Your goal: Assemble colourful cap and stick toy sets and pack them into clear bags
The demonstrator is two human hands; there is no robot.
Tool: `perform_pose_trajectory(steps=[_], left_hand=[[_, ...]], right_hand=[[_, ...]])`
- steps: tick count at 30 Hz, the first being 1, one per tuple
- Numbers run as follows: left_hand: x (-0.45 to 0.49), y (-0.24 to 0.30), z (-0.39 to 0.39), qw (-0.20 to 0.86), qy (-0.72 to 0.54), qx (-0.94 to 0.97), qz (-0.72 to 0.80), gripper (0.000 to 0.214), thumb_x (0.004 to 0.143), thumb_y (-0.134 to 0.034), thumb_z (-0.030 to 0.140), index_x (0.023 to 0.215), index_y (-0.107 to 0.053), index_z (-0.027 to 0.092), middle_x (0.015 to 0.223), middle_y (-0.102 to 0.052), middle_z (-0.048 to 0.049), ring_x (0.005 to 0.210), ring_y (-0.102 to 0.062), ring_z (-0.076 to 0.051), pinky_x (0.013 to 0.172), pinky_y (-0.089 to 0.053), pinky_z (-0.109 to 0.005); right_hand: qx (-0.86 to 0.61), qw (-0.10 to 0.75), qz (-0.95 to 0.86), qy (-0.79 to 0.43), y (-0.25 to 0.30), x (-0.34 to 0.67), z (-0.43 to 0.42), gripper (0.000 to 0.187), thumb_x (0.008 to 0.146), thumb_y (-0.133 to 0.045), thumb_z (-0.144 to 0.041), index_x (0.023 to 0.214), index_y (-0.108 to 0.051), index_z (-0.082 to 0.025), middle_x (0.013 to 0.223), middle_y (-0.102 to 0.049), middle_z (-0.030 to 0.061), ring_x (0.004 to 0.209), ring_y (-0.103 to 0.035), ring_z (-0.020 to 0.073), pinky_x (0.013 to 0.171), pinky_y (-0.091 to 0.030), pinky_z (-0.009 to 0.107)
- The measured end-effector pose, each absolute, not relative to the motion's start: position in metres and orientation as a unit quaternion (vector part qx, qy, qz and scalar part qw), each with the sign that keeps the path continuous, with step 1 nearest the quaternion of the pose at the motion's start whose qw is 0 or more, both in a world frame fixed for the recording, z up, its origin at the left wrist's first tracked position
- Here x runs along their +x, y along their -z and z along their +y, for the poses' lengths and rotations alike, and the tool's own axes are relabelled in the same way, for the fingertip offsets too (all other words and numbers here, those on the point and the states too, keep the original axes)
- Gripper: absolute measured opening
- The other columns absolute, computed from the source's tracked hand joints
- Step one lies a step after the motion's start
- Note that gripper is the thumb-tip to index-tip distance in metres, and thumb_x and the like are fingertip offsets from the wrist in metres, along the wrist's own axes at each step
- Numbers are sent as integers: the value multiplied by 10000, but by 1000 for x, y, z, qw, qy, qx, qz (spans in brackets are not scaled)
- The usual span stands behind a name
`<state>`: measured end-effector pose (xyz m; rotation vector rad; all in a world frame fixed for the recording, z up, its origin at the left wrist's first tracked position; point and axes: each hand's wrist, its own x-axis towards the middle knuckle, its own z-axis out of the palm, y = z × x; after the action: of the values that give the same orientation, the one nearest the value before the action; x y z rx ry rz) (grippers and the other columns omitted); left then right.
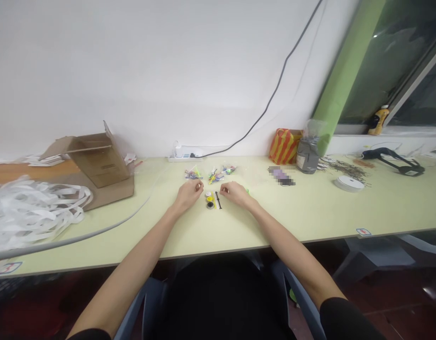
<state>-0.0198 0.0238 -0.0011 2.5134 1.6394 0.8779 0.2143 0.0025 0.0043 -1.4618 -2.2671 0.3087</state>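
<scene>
Both my forearms reach out over a pale green table (310, 212). My left hand (189, 192) and my right hand (234, 192) rest on it a short way apart, each with its fingers curled in a pinch. What they pinch is too small to make out. Between the hands lie small parts (211, 200): a yellow disc, a dark ring and a thin black stick. Just behind them lie small clear bags with colourful pieces (211, 174).
An open cardboard box (97, 160) and a heap of white strips (30, 208) sit at the left, with a grey cable (97, 230) curving past. A power strip (184, 155) lies by the wall. At the right stand a red-and-yellow bag (284, 145), a grey pouch (307, 156) and a white tape roll (349, 183).
</scene>
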Motion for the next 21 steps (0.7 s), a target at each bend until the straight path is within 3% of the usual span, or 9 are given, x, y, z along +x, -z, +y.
perform_pose_trajectory(steps=[4, 8, 11, 15, 21], left_hand=[[-20, 2, 24, 12, -281, 804, 524, 204, 897, -480, 290, 856, -668, 223, 776, -668, -42, 729, -601, -212, 628, -362, -309], [-19, 1, 23, 19, -279, 805, 524, 195, 895, -478, 276, 861, -664, 226, 773, -663, -34, 732, -601, -211, 640, -372, -308], [-18, 1, 22, 21, -280, 807, 519, 195, 897, -474, 277, 864, -659, 225, 777, -659, -35, 744, -601, -212, 653, -378, -307], [-18, 0, 21, 22, -280, 815, 507, 194, 898, -470, 276, 859, -650, 218, 783, -658, -40, 756, -600, -213, 659, -381, -306], [-18, 2, 22, 27, -284, 820, 497, 181, 894, -474, 274, 856, -643, 219, 801, -666, -43, 767, -602, -213, 662, -385, -306]], right_hand=[[-583, 253, -770, -58, -12, 235, 12, 186, 956, -528, -194, 1002, -709, -205, 1006, -721, 63, 936, -619, 196, 732, -395, 260], [-594, 239, -768, -29, -13, 248, 15, 171, 932, -595, -228, 1027, -733, -196, 1066, -700, 99, 1064, -586, 234, 785, -397, 279], [-585, 195, -786, -46, -10, 246, 15, 156, 905, -642, -282, 974, -752, -195, 1026, -711, 99, 1038, -593, 244, 796, -396, 294], [-589, 162, -789, -65, -4, 237, 15, 109, 870, -652, -219, 930, -739, -189, 950, -736, 72, 957, -622, 224, 777, -392, 288], [-593, 179, -784, -32, 3, 231, 17, 152, 908, -579, -149, 972, -711, -188, 999, -728, 88, 990, -622, 229, 827, -395, 300]])
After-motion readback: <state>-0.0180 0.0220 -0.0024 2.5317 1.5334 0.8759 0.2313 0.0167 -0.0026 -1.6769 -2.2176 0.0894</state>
